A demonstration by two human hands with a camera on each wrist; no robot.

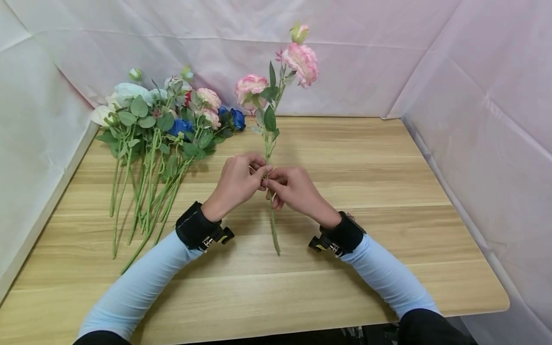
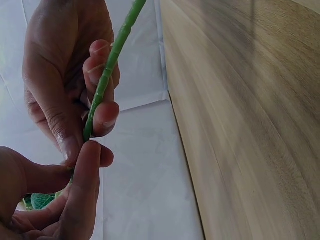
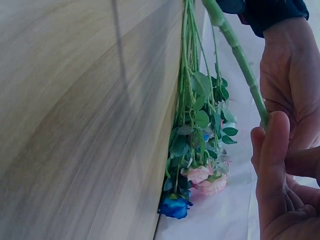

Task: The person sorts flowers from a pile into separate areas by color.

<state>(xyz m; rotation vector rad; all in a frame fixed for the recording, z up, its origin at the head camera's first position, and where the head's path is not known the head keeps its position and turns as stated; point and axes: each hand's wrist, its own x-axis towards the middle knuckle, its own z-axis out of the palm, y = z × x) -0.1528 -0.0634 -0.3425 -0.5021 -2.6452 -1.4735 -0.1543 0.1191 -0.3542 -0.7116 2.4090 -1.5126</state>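
A pink flower stem (image 1: pixel 272 225) stands nearly upright over the wooden table (image 1: pixel 353 273), with two open blooms (image 1: pixel 302 61) and a bud at its top. My left hand (image 1: pixel 239 184) and right hand (image 1: pixel 295 189) meet at its middle, and both pinch the green stem. In the left wrist view, the left hand's thumb and forefinger (image 2: pixel 82 180) close on the stem (image 2: pixel 107 75) just below the right hand (image 2: pixel 60 85). The right wrist view shows the right hand (image 3: pixel 274 175) pinching the stem (image 3: pixel 239 54) beside the left hand (image 3: pixel 290 85).
A pile of artificial flowers (image 1: pixel 157 129) lies at the table's far left: white, pink and blue blooms with stems pointing toward me. It also hangs into the right wrist view as the pile (image 3: pixel 200 130). White sheets wall in the table on three sides.
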